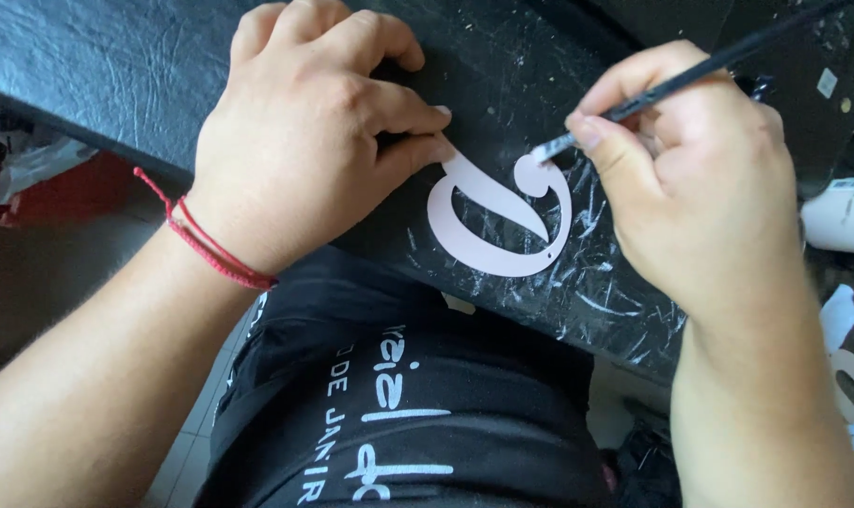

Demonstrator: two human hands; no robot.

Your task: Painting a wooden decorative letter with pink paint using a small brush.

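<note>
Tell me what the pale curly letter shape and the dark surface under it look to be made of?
The letter cutout looks like thin flat plastic or card, matte pale pink, with clean cut edges; which of the two is unclear. The work surface looks like black leather or vinyl, going by its creased grain and slight sheen, and it is smeared with white streaks near the brush.

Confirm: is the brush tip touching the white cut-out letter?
Yes, the right hand holds the thin black brush with its tip on the upper curl of the white cut-out letter, which the left hand pins.
</note>
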